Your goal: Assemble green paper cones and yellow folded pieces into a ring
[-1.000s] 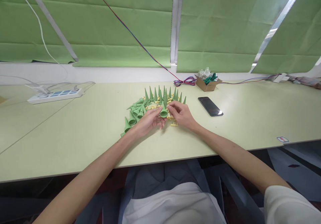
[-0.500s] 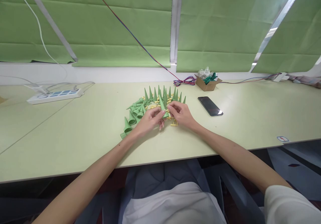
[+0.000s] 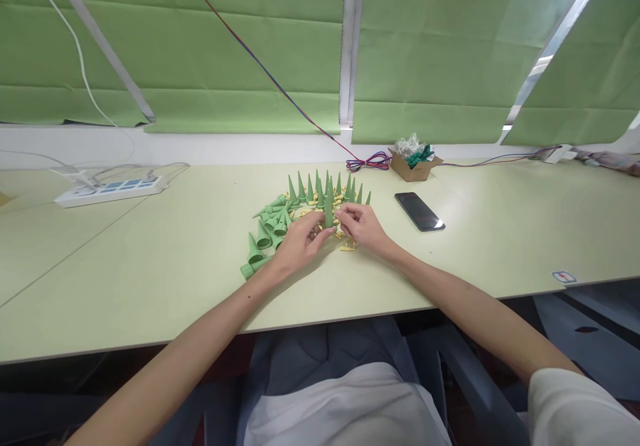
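The left hand (image 3: 299, 243) has its fingers clamped on a green cone (image 3: 329, 211), low down by the wide end. The tip points to 12 o'clock, and the cone is at 2 o'clock from that hand. The right hand (image 3: 364, 226) has its fingers pinched together, with the cone just beside them at 9 o'clock. It is too small to tell if they hold a bit. Yellow bits (image 3: 347, 247) lie at 7 o'clock from this hand, on the counter (image 3: 450, 266).

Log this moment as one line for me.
left hand: holds green cone, tip up | right hand: close beside cone, contents unclear | nearby: yellow pieces, other green cones, black phone
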Demonstrator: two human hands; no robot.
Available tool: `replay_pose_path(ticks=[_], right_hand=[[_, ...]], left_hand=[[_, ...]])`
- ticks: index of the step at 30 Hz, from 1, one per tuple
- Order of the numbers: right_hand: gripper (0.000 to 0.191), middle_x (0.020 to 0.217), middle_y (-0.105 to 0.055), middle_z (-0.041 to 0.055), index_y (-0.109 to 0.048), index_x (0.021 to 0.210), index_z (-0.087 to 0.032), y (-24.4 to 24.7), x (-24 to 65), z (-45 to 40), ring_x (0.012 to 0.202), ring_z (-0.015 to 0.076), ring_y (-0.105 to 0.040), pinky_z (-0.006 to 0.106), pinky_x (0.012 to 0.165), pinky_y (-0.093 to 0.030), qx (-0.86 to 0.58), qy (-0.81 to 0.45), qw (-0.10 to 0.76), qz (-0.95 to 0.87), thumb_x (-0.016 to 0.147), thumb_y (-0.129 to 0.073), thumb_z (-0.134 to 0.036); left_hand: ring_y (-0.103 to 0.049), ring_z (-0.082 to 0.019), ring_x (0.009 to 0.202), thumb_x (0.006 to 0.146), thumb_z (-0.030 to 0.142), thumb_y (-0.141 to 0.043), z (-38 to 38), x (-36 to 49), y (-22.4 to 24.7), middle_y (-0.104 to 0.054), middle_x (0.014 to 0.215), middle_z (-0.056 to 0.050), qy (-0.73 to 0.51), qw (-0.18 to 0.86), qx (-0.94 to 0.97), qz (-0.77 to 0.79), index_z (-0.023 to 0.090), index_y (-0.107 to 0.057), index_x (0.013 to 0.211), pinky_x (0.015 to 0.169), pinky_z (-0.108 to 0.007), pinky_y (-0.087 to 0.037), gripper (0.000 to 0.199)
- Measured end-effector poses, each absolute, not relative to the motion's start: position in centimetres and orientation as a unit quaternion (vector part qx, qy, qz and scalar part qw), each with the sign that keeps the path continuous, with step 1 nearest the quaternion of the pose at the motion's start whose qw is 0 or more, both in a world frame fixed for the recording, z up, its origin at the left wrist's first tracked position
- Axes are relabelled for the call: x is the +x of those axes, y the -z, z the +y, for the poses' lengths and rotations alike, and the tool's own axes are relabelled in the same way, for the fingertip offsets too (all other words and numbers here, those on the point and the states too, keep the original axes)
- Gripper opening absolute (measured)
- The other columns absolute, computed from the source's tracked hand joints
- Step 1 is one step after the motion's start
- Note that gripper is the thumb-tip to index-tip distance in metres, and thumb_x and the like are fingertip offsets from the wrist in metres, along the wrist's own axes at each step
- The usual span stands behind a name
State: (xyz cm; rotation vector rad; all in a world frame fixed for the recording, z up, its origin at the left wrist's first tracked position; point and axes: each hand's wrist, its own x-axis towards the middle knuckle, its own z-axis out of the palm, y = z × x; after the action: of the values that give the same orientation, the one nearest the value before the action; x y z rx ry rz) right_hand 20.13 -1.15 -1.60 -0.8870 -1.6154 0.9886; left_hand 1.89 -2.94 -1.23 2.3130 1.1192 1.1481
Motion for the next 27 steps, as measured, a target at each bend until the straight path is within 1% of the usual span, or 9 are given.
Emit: replay_pose_path(ticks=[4,7,9,11,14,17,20,24,27], right_hand=[[0.042,0.046,-0.043,-0.006,-0.052,0.068,-0.02,1.7,20.1,-1.0,0.041,0.0083,-0.037,0.024,0.041,-0.029,-0.364,-0.42,0.507,-0.659,0.084,-0.063,-0.057],[0.042,0.045,-0.042,-0.0065,-0.051,0.068,-0.021,1.7,20.0,-1.0,0.041,0.0081,-0.035,0.024,0.041,-0.028,-0.364,-0.426,0.514,-0.65,0.083,-0.063,-0.059],[0.043,0.046,-0.043,-0.0064,-0.051,0.069,-0.021,1.7,20.0,-1.0,0.041,0.0079,-0.035,0.024,0.041,-0.028,-0.365,-0.422,0.521,-0.646,0.083,-0.064,-0.059],[0.044,0.047,-0.044,-0.006,-0.051,0.069,-0.02,1.7,20.1,-1.0,0.041,0.0079,-0.035,0.024,0.041,-0.028,-0.366,-0.415,0.53,-0.643,0.083,-0.064,-0.06],[0.044,0.049,-0.045,-0.0055,-0.052,0.069,-0.02,1.7,20.2,-1.0,0.043,0.008,-0.036,0.024,0.042,-0.029,-0.363,-0.405,0.543,-0.64,0.084,-0.064,-0.059],[0.043,0.051,-0.045,-0.0052,-0.052,0.07,-0.02,1.8,20.3,-0.9,0.044,0.0082,-0.037,0.025,0.043,-0.03,-0.362,-0.391,0.555,-0.639,0.085,-0.064,-0.059],[0.044,0.053,-0.046,-0.0046,-0.052,0.072,-0.02,1.8,20.3,-0.9,0.047,0.0087,-0.039,0.025,0.045,-0.032,-0.366,-0.366,0.566,-0.642,0.087,-0.062,-0.06],[0.043,0.057,-0.046,-0.0039,-0.053,0.074,-0.02,1.7,20.4,-1.0,0.049,0.0093,-0.04,0.025,0.047,-0.033,-0.361,-0.341,0.574,-0.651,0.089,-0.059,-0.06],[0.041,0.06,-0.046,-0.0033,-0.054,0.078,-0.02,1.6,20.4,-1.2,0.051,0.0102,-0.041,0.026,0.049,-0.035,-0.356,-0.33,0.568,-0.664,0.09,-0.058,-0.059]], left_hand=[[-0.047,-0.016,0.069,0.094,0.036,-0.055,-2.7,1.8,1.5,-0.051,0.075,-0.001,-0.402,0.14,0.82,0.383,0.021,-0.052,0.082,0.063,-0.028,-0.039,0.02],[-0.052,-0.016,0.073,0.095,0.036,-0.055,-2.7,2.0,1.5,-0.058,0.083,-0.004,-0.401,0.144,0.814,0.394,0.02,-0.057,0.091,0.063,-0.027,-0.042,0.016],[-0.057,-0.016,0.076,0.094,0.038,-0.056,-2.8,2.1,1.3,-0.062,0.095,-0.007,-0.405,0.166,0.803,0.405,0.019,-0.059,0.099,0.062,-0.026,-0.045,0.02],[-0.06,-0.016,0.079,0.093,0.042,-0.058,-2.9,2.2,1.1,-0.063,0.108,-0.009,-0.412,0.198,0.785,0.417,0.019,-0.058,0.107,0.061,-0.026,-0.048,0.026],[-0.063,-0.015,0.075,0.093,0.047,-0.057,-3.0,2.3,0.8,-0.062,0.115,-0.009,-0.418,0.265,0.758,0.424,0.02,-0.056,0.113,0.056,-0.025,-0.05,0.034],[-0.063,-0.014,0.068,0.095,0.051,-0.053,-2.9,2.2,0.7,-0.062,0.11,-0.009,-0.432,0.323,0.732,0.416,0.021,-0.055,0.113,0.051,-0.025,-0.05,0.036],[-0.063,-0.015,0.066,0.094,0.056,-0.053,-2.7,2.2,0.5,-0.062,0.099,-0.008,-0.453,0.38,0.69,0.417,0.02,-0.058,0.102,0.048,-0.026,-0.052,0.037],[-0.061,-0.014,0.06,0.09,0.063,-0.056,-2.6,2.1,0.1,-0.062,0.078,-0.007,-0.432,0.538,0.598,0.409,0.015,-0.062,0.085,0.048,-0.026,-0.052,0.048],[-0.059,-0.012,0.057,0.088,0.062,-0.06,-2.5,1.9,-0.2,-0.062,0.072,-0.008,-0.391,0.637,0.535,0.393,0.012,-0.066,0.078,0.047,-0.024,-0.049,0.051]])
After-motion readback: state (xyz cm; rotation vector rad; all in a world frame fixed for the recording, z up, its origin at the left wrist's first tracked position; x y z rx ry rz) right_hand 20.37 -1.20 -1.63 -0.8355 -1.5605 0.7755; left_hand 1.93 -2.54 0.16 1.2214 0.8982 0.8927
